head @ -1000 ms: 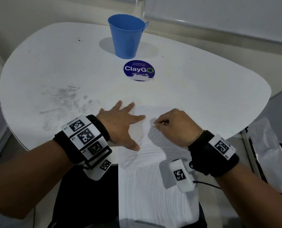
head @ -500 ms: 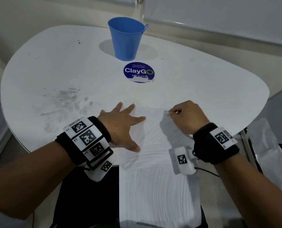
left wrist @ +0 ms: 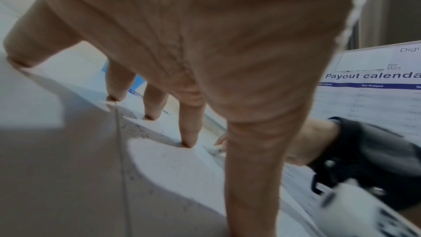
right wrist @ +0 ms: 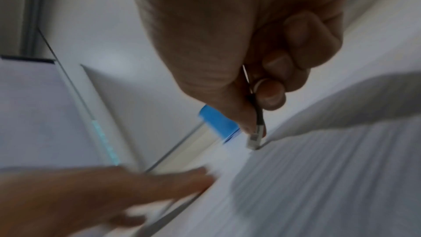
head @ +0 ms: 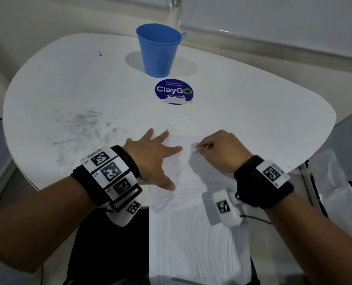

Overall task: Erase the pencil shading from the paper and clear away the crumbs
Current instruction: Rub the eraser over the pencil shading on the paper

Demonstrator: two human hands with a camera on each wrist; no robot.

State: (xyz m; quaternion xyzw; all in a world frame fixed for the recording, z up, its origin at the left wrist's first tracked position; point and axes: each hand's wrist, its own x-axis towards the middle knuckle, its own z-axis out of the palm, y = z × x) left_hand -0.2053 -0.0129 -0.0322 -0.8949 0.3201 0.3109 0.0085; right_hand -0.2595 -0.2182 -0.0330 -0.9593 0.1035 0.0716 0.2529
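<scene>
1. Erasing in hand: right hand (head: pixel 218 151) pinched a small eraser (right wrist: pixel 254 140), tip on the paper (head: pixel 191 223); the sheet overhung the table (head: pixel 68 89) edge.
2. Left hand (head: pixel 152 159) lay splayed flat, pinning the paper, gripping nothing.
3. Next, judged: more strokes, then brush crumbs away.
4. Only the right wrist view showed the tip touching; the head view alone showed the blue bucket (head: pixel 158 52).

Place: office pantry / break area, prob. workplace.
Landmark: white rounded table (head: pixel 243 120), scuffed w/ grey smudges on its left part.
Sticker (head: pixel 174 91): round, blue, mid-table; reads "ClayGo", "Let's keep our pantries clean", "Clean as you go".
Bucket (head: pixel 159 52): small blue metal pail, just behind sticker.
Poster (left wrist: pixel 373 100): right of table; printed "Payout calendar" w/ date rows, corp. notice style.
Walls: plain pale panels behind table; no home furnishings in view.
</scene>
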